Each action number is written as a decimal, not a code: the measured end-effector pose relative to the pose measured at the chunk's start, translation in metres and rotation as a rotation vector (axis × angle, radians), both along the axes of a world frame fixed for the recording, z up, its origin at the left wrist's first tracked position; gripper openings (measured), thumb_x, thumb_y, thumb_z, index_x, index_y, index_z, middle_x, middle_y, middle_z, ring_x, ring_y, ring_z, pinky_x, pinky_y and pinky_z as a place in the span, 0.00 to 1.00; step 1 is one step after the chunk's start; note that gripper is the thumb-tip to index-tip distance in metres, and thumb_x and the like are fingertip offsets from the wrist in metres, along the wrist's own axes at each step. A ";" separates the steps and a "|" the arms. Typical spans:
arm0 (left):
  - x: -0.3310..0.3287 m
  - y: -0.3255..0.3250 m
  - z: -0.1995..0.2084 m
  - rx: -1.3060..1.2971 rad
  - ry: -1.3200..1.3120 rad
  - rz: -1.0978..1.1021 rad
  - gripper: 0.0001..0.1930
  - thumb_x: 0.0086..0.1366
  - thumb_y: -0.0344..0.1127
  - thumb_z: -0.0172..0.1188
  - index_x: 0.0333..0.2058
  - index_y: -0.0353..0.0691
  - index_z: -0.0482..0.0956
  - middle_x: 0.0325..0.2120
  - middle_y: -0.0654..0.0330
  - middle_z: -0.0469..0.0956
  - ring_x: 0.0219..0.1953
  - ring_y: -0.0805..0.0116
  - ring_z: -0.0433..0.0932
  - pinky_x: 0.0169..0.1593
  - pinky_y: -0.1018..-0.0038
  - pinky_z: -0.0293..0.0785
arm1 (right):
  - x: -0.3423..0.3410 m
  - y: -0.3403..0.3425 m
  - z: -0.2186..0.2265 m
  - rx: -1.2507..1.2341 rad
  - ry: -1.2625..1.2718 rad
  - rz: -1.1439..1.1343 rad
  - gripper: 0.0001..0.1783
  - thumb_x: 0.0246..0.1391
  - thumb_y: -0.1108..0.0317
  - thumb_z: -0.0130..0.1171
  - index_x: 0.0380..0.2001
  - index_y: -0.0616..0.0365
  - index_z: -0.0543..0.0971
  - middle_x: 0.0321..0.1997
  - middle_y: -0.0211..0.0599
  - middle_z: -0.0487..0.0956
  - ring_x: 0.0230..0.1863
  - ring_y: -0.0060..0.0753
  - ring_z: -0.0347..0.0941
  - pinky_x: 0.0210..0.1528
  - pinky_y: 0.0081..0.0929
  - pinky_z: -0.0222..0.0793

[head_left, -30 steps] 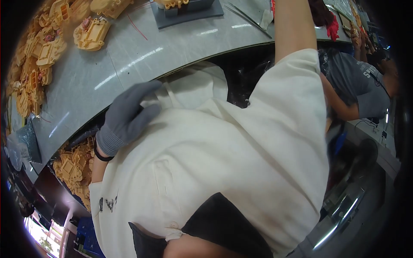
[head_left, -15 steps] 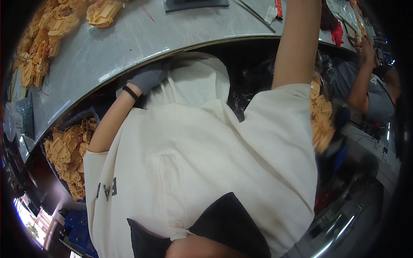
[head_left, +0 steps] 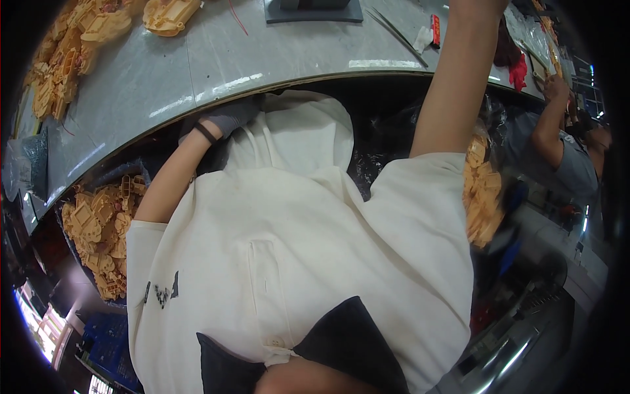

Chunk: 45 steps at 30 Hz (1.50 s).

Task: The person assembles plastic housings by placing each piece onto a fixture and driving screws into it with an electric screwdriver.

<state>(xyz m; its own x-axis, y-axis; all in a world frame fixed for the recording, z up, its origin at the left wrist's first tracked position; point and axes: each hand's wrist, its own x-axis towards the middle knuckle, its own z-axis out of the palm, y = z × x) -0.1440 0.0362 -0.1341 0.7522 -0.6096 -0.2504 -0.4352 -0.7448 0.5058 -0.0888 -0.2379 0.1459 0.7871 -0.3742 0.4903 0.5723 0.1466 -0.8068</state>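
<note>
My left hand [head_left: 234, 117], in a grey glove with a dark band at the wrist, is tucked under the table's front edge beside the light cloth of my clothing. Its fingers are hidden there, so I cannot see whether they hold anything. My right forearm [head_left: 453, 92] stretches forward over the table, and the hand itself lies beyond the top of the picture. Nearest to that arm on the tabletop are a red packet [head_left: 435, 31], a crumpled white scrap [head_left: 423, 39] and a pair of long thin metal tweezers [head_left: 398, 36].
Orange plastic parts [head_left: 65, 69] are heaped on the grey table [head_left: 216, 59] at left. More fill a bag [head_left: 98, 226] below and another pile [head_left: 482, 197] at right. A dark grey stand [head_left: 314, 12] is at the back. A co-worker [head_left: 551, 141] sits at right.
The whole view has shifted slightly, so the table and its things sit lower in the picture. My left hand stays under the table edge; my right arm remains stretched forward.
</note>
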 end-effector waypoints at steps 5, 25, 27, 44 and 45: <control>-0.022 -0.012 0.066 -0.032 0.196 -0.033 0.18 0.64 0.42 0.45 0.43 0.34 0.73 0.33 0.45 0.76 0.38 0.54 0.75 0.46 0.69 0.69 | -0.003 0.003 0.000 0.026 0.004 -0.037 0.05 0.38 0.71 0.55 0.20 0.58 0.70 0.14 0.31 0.64 0.16 0.26 0.62 0.23 0.22 0.61; -0.021 -0.011 0.087 0.216 0.488 -0.043 0.31 0.54 0.60 0.50 0.42 0.35 0.77 0.31 0.49 0.78 0.34 0.60 0.78 0.41 0.72 0.72 | -0.015 0.018 -0.001 0.021 0.026 -0.018 0.09 0.37 0.72 0.55 0.26 0.59 0.70 0.16 0.28 0.64 0.17 0.24 0.63 0.25 0.21 0.62; -0.023 -0.013 0.088 0.189 0.490 -0.045 0.28 0.54 0.57 0.52 0.41 0.36 0.78 0.29 0.50 0.78 0.32 0.62 0.78 0.41 0.72 0.72 | -0.016 0.021 -0.002 0.037 0.037 -0.030 0.09 0.37 0.72 0.55 0.26 0.59 0.70 0.16 0.28 0.64 0.17 0.24 0.63 0.25 0.21 0.62; -0.036 -0.033 0.088 -0.072 0.329 -0.067 0.23 0.55 0.50 0.53 0.42 0.40 0.77 0.31 0.50 0.78 0.34 0.58 0.77 0.41 0.69 0.72 | -0.013 0.020 -0.004 0.049 0.046 -0.048 0.12 0.38 0.72 0.56 0.29 0.60 0.68 0.16 0.29 0.64 0.17 0.26 0.63 0.25 0.22 0.62; -0.035 -0.038 0.088 -0.053 0.338 -0.104 0.22 0.55 0.50 0.53 0.42 0.40 0.76 0.31 0.50 0.78 0.35 0.57 0.77 0.41 0.68 0.72 | -0.013 0.018 -0.005 0.046 0.043 -0.045 0.11 0.38 0.72 0.56 0.29 0.60 0.69 0.16 0.29 0.64 0.16 0.26 0.63 0.25 0.22 0.62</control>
